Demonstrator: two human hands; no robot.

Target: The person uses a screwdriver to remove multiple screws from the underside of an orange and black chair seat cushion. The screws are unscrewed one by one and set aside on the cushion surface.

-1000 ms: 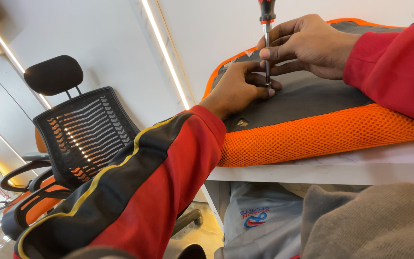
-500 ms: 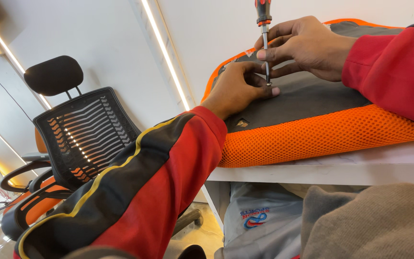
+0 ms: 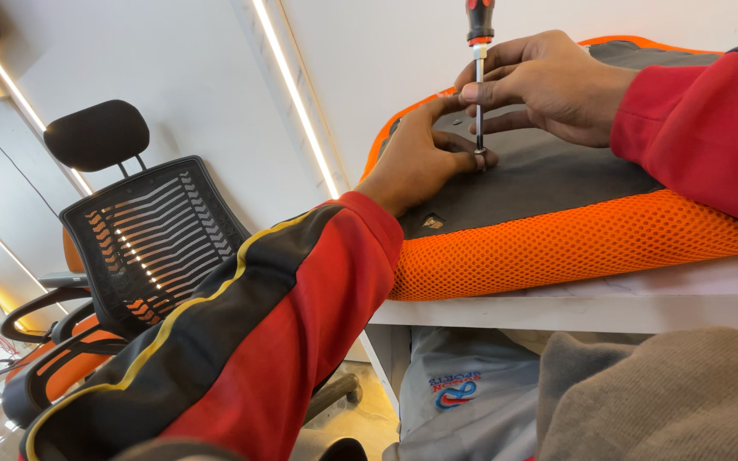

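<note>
The top of the screwdriver (image 3: 479,77) handle is cut off by the upper picture edge. Its tip is hidden between the fingers (image 3: 463,158) of the left hand (image 3: 420,162), so the screw under it cannot be made out. The far side of the orange seat cushion (image 3: 574,248), behind the right hand (image 3: 548,85), is covered by that hand and its red sleeve (image 3: 711,128). The small pale object (image 3: 431,223) on the grey underside, near the left wrist, is too small to be identified. The worktop (image 3: 608,303) is cut off at the right edge.
</note>
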